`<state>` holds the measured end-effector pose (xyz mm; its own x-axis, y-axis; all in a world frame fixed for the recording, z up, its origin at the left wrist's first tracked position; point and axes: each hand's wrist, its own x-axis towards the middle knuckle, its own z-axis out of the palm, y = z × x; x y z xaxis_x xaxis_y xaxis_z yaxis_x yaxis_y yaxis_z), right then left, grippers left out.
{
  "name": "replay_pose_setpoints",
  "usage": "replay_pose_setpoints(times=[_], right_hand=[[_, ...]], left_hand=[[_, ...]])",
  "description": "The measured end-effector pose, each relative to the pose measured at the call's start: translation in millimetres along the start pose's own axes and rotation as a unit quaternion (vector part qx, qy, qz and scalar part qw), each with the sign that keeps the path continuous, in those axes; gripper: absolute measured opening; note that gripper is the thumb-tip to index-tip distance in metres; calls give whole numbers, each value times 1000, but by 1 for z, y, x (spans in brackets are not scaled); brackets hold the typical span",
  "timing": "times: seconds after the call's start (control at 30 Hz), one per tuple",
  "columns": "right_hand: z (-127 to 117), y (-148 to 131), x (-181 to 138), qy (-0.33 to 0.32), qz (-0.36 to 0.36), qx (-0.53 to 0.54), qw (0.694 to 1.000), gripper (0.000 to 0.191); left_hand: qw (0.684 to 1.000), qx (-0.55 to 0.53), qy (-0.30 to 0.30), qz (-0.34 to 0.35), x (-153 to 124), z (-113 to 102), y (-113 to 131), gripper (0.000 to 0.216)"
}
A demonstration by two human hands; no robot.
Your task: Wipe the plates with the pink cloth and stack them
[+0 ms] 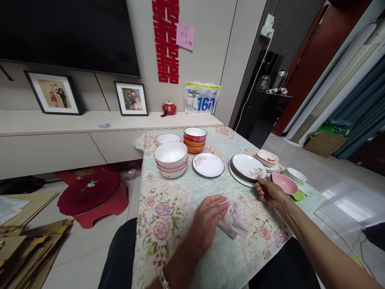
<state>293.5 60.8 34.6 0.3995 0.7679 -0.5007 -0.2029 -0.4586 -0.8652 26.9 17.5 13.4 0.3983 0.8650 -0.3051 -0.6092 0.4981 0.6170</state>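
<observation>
My left hand lies flat on the flowered tablecloth, its fingers resting on a crumpled pinkish cloth. My right hand reaches to the near edge of a stack of dark-rimmed white plates, with the fingers curled at the rim. A single flower-patterned plate lies just left of that stack. Beside my right hand sits a pink bowl on a green dish.
Stacked white bowls with red rims, another white bowl and red and orange bowls stand at the far side. Small dishes and white bowls sit at the right edge. A red stool stands on the floor at left.
</observation>
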Motion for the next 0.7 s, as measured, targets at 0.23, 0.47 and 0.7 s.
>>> replay_pose_setpoints(times=[0.23,0.47,0.7], right_hand=[[60,16,-14,-92,-61,-90,990,30],[117,4,15,-74,-56,-180,979,29],[136,0,34,-38,-31,-231,972,32]], left_hand=[[1000,-8,-4,-5,2,-1,1,38],[1000,-22,10,-14,3,-3,1,39],[1000,-23,14,-11,1,-1,3,41]])
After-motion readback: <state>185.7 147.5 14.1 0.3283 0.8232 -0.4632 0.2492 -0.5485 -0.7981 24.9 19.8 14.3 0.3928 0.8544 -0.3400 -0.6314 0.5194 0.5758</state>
